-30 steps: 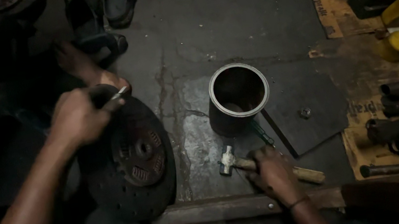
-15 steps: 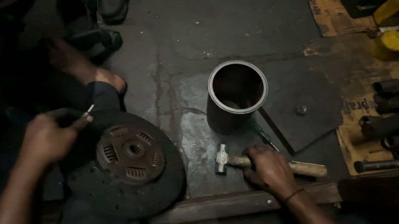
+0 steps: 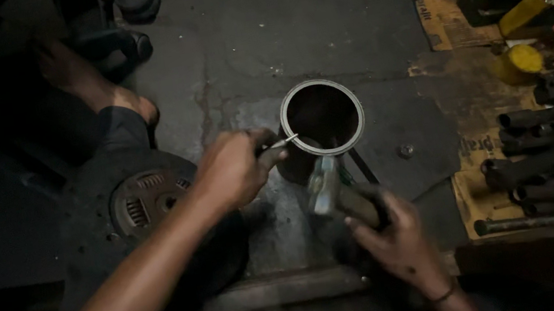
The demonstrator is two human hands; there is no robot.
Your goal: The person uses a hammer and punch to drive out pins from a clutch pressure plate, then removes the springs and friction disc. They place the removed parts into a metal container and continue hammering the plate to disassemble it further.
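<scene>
left hand (image 3: 231, 169) fisted on thin punch/chisel (image 3: 281, 144), tip at rim of metal cylinder sleeve (image 3: 321, 117) upright on floor plate (image 3: 420, 134) | right hand (image 3: 395, 236) gripping hammer (image 3: 330, 191), raised near tool | no strike visible; clutch disc (image 3: 145, 204) lying left

Head view, steeply down, close

Hammer (image 3: 326, 188) raised – punch (image 3: 280, 145) (thin) at sleeve rim (image 3: 321, 117).
</scene>
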